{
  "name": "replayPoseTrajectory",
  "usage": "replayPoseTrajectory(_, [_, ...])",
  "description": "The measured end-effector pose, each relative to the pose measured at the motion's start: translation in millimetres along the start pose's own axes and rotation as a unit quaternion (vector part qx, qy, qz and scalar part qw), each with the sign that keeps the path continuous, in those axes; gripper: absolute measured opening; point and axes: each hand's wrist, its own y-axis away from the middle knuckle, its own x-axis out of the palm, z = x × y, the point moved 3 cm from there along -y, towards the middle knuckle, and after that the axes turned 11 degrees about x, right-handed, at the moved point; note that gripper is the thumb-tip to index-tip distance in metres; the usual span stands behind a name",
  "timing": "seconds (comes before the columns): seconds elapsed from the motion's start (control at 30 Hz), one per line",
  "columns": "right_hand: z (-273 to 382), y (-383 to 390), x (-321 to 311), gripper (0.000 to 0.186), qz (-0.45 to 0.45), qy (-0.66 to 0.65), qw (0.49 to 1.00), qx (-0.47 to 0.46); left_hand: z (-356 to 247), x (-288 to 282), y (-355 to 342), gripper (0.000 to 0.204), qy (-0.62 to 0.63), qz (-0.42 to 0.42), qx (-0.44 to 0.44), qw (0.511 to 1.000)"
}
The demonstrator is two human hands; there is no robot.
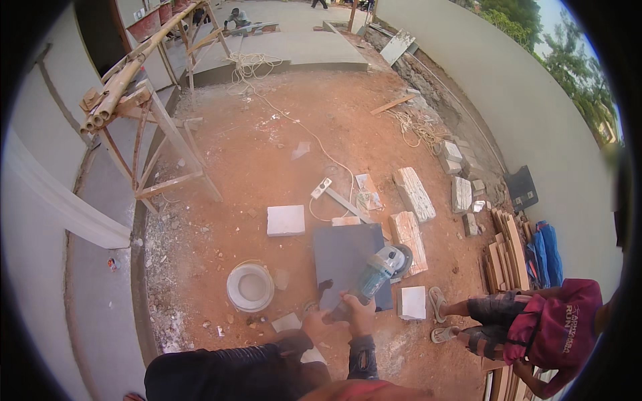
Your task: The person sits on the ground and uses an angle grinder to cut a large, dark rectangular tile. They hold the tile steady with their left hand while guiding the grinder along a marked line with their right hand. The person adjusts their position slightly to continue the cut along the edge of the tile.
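An angle grinder (376, 273) with a teal body and a grey metal head points up and to the right over a dark square tile (340, 257). My right hand (362, 315) is wrapped around the rear of its body. At the tail end, my left hand (322, 327) is closed on it too, its fingers partly hidden. The disc (403, 260) shows at the head, above the tile's right edge and close to a pale block (408, 242). Whether the disc is spinning I cannot tell.
A white bucket (250, 286) stands left of the tile, near a pale slab (285, 220). Beyond it lies a socket strip (321, 188) with a trailing cord (287, 117). A person (555, 327) stands at right beside stacked planks (505, 257). Bamboo scaffolding (144, 107) stands far left.
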Motion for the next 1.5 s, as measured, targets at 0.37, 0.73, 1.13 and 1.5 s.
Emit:
replayPoseTrajectory(0.37, [78, -66, -37, 0.036, -0.017, -0.041, 0.999, -0.019, -10, 84, -96, 0.062, 0.182, -0.193, -0.098, 0.959])
replayPoseTrajectory(0.73, [84, -158, -121, 0.039, 0.001, 0.122, 0.992, 0.015, -18, 180, -139, 0.042, 0.245, -0.269, -0.169, 0.916])
replayPoseTrajectory(1.13, [36, -230, -312, 0.047, -0.038, 0.305, 0.949, 0.074, 94, 309, -103, 0.054, -0.182, 0.055, -0.132, 0.973])
replayPoseTrajectory(1.5, [-2, -404, -366, 0.055, -0.058, 0.367, 0.928, 0.041, 255, 132, -196, 0.045, -0.445, -0.125, 0.009, 0.887])
